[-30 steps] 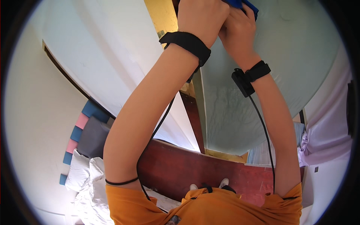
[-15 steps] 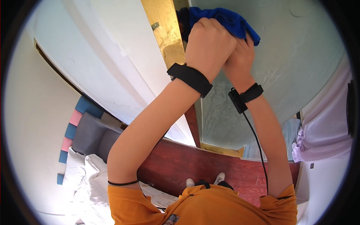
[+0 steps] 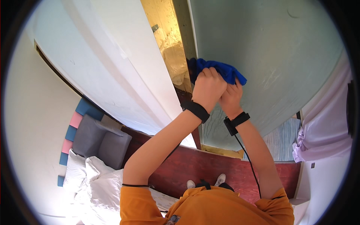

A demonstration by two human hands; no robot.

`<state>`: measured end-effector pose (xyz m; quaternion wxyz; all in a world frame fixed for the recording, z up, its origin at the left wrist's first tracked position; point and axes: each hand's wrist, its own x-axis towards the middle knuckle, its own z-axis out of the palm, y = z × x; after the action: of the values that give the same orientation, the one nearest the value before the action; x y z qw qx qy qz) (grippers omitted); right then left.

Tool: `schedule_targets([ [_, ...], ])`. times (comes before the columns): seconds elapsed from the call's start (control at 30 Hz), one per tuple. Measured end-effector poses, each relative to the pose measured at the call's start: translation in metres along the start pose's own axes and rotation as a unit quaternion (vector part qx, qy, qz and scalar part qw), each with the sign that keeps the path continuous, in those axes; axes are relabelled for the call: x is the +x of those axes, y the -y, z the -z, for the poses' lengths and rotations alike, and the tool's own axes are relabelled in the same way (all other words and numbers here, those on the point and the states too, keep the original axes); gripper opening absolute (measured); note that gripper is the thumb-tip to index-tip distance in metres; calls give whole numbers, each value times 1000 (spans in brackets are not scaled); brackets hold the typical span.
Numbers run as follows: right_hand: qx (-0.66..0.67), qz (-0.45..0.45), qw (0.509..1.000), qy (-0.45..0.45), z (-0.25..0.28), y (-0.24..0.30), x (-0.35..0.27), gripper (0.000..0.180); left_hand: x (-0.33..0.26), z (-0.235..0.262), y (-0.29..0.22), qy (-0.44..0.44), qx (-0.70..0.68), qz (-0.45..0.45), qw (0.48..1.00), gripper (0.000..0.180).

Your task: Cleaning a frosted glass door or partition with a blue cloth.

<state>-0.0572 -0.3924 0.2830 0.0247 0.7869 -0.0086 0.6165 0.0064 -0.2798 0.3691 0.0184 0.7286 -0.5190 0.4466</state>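
Observation:
A crumpled blue cloth (image 3: pixel 225 71) lies against the left edge of a large pale grey-green panel (image 3: pixel 277 48). My left hand (image 3: pixel 208 88) is closed on the cloth, knuckles up, over its left part. Close beside it, touching it, my right hand (image 3: pixel 231 96) grips the cloth's lower right side with bent fingers. Black straps circle both wrists, and a cable runs from the right one (image 3: pixel 240 119) along the forearm. Both palms and the cloth's underside are hidden.
Left of the panel is a gold reflective strip (image 3: pixel 165 41), then a tall white panel (image 3: pixel 108 67). Below lies a red-brown wood floor (image 3: pixel 180 165). A grey armchair (image 3: pixel 112 146) and white bedding (image 3: pixel 103 183) are at the lower left; a lilac curtain (image 3: pixel 326 127) hangs on the right.
Both hands have drawn the blue cloth down along the panel's left edge, nearer to me. Both hands still hold it, and more of the panel's upper edge shows.

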Motion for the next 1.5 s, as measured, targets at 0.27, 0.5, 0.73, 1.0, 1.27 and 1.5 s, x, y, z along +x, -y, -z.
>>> schedule_targets([
  [0.27,9,-20,1000,19,2,7,-37,17,-23,-12,-18,31,-15,6,999,10],
  [0.5,14,-36,999,37,-10,1,-60,17,-31,-40,-27,53,-39,13,998,10],
  [0.73,31,-24,998,50,-22,-13,-88,15,-38,-63,-37,89,-49,14,995,10],
  [1.0,50,-16,995,81,-31,-22,-116,15,-64,-87,-50,136,-81,27,987,11],
  [1.27,52,30,994,90,-16,-21,-86,18,-65,-84,-33,142,-124,45,981,8],
  [1.5,25,39,990,130,5,-13,-52,22,-47,-52,-18,164,-143,30,976,16],
])
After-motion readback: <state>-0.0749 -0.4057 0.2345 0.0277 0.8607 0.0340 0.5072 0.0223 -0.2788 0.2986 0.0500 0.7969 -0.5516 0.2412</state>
